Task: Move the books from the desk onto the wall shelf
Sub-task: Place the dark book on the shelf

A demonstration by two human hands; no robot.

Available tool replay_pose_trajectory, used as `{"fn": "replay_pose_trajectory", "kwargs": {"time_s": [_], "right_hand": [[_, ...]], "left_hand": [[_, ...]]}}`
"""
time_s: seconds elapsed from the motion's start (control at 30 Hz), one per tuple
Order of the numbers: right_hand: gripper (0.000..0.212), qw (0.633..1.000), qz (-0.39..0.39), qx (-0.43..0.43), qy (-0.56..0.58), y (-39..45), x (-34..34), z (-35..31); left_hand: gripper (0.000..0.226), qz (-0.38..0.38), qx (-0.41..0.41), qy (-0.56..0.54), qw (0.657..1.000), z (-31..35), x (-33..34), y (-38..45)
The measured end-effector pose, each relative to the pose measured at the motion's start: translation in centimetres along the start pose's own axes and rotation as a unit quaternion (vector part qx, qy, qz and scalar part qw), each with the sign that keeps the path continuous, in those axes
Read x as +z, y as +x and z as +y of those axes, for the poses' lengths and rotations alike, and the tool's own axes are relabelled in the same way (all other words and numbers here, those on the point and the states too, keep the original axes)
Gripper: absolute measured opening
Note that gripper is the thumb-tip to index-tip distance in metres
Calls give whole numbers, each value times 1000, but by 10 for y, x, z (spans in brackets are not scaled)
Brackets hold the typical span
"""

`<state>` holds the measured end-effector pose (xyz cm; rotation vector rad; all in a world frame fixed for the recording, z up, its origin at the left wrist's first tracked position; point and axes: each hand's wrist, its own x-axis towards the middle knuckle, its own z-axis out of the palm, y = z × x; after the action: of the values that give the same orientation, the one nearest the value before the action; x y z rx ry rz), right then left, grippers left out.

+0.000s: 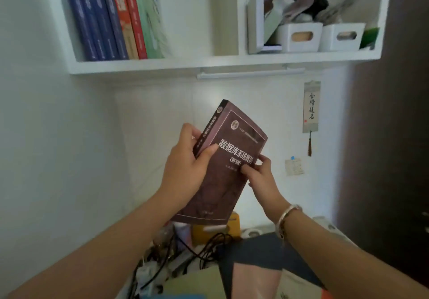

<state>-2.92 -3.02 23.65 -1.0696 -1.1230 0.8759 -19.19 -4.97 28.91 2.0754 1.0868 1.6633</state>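
Note:
A dark brown book (234,136) with pale lettering is held up in the air between both hands, tilted, its top corner pointing up toward the white wall shelf (185,65). My left hand (185,166) grips its spine side with the thumb across the cover. My right hand (260,173) pinches its right edge. On the shelf's left compartment stands a leaning row of blue, red and green books (116,17). More books (250,273) lie on the desk below, partly hidden by my arms.
The shelf's right compartment holds white bins (299,37) and a white box (255,22) with odds and ends. A small scroll (311,105) and a pinned note (294,166) hang on the wall. Black cables (202,247) and a yellow object (233,226) clutter the desk.

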Motion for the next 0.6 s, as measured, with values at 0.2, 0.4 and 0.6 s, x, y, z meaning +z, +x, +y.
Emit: {"fn": "replay_pose_trajectory", "kwargs": {"time_s": [0.2, 0.4, 0.6], "right_hand": [[52, 974, -15, -225, 30, 14, 41, -112], [64, 919, -49, -389, -30, 50, 76, -184], [77, 859, -23, -387, -333, 109, 102, -214]], "left_hand": [[23, 99, 56, -95, 989, 70, -69, 70], [24, 242, 96, -109, 959, 111, -116, 143], [26, 355, 112, -67, 926, 118, -129, 204]]}}
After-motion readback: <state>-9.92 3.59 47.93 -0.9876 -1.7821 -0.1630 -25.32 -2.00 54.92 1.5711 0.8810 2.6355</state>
